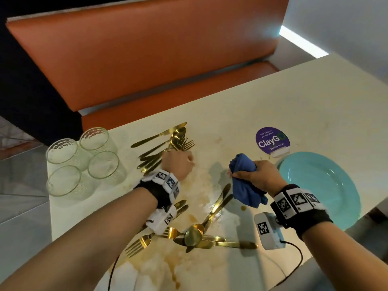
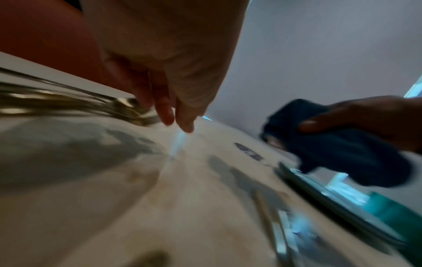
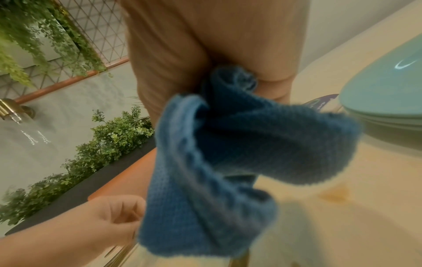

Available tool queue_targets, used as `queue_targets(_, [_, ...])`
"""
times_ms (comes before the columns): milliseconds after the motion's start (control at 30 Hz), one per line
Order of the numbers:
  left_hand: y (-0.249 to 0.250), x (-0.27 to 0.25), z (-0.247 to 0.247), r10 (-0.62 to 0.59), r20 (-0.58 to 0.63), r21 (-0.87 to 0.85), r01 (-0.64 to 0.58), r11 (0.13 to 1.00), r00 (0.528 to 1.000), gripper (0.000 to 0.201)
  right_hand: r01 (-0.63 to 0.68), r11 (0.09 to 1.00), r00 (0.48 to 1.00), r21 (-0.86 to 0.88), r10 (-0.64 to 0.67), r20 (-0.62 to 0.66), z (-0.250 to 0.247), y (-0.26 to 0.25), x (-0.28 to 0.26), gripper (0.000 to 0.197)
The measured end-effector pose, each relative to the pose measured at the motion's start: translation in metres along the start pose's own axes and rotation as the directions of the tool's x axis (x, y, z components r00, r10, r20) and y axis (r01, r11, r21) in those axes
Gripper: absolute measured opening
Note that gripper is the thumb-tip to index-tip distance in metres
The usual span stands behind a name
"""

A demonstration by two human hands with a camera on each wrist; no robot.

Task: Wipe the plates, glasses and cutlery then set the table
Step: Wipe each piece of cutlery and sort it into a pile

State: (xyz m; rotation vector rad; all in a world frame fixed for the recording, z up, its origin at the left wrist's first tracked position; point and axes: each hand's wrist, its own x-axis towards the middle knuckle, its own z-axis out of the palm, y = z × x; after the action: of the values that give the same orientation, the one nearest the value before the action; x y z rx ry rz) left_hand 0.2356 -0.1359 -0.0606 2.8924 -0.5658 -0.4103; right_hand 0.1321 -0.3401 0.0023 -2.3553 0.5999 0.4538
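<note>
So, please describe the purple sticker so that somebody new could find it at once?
Start from the cream table in front of the orange bench. Go to the turquoise plate on its right side; the purple sticker lies flat just beyond the plate's far rim. It alone is round, purple and carries white "ClayGo" lettering.

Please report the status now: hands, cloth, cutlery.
Right hand grips blue cloth. Left hand empty, beside far pile of gold cutlery. More cutlery near, on stained table.
</note>
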Motion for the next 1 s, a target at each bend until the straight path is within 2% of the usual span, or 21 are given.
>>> queue_targets(67, [0.023, -0.021, 0.01, 0.108, 0.164, -0.094, -0.094, 0.991, 0.981, 0.023, -0.013, 1.0, 1.0, 0.01, 0.013, -0.003, -0.001, 0.002, -0.003, 0.03])
queue_targets(133, [0.041, -0.042, 0.022, 0.191, 0.27, -0.153, -0.154, 0.976, 0.944, 0.022, -0.013, 1.0, 1.0, 0.009, 0.013, -0.011, -0.001, 0.004, -0.007, 0.03])
queue_targets(200, [0.054, -0.057, 0.033, 0.196, 0.337, -0.143, -0.156, 0.977, 0.921, 0.023, -0.013, 1.0, 1.0, 0.023, 0.013, -0.018, -0.001, 0.007, -0.01, 0.03])
queue_targets(267, [0.063, -0.067, 0.041, 0.179, 0.38, -0.045, -0.175, 0.983, 0.907, 0.029, -0.019, 0.999, 1.0, 0.046, 0.02, -0.021, -0.001, 0.011, -0.015, 0.03])
queue_targets(367, [0.065, -0.074, 0.046, 0.13, 0.381, 0.024, -0.15, 0.988, 0.916, 0.03, -0.032, 0.998, 0.999, 0.051, 0.032, -0.003, 0.001, 0.019, -0.023, 0.029])
queue_targets(600, [0.061, -0.077, 0.03, 0.029, 0.378, -0.026, -0.02, 0.999, 0.925, 0.023, -0.079, 0.981, 0.996, 0.178, 0.069, 0.059, 0.007, 0.039, -0.041, 0.033])
queue_targets(700, [0.055, -0.075, 0.014, -0.001, 0.34, -0.208, 0.076, 0.975, 0.94, 0.02, -0.119, 0.926, 0.989, 0.359, 0.077, 0.13, 0.011, 0.039, -0.05, 0.038])
queue_targets(800, [0.051, -0.071, -0.014, -0.025, 0.302, -0.424, 0.157, 0.892, 0.953, 0.017, -0.163, 0.876, 0.974, 0.453, 0.071, 0.213, 0.019, 0.028, -0.056, 0.046])
queue_targets(900, [0.052, -0.071, -0.038, -0.026, 0.236, -0.551, 0.156, 0.82, 0.971, 0.011, -0.176, 0.851, 0.96, 0.495, 0.037, 0.278, 0.032, 0.009, -0.059, 0.05])
queue_targets(1000, [0.055, -0.075, -0.046, -0.032, 0.181, -0.627, 0.14, 0.766, 0.983, 0.008, -0.14, 0.875, 0.931, 0.464, -0.043, 0.362, 0.048, -0.014, -0.063, 0.039])
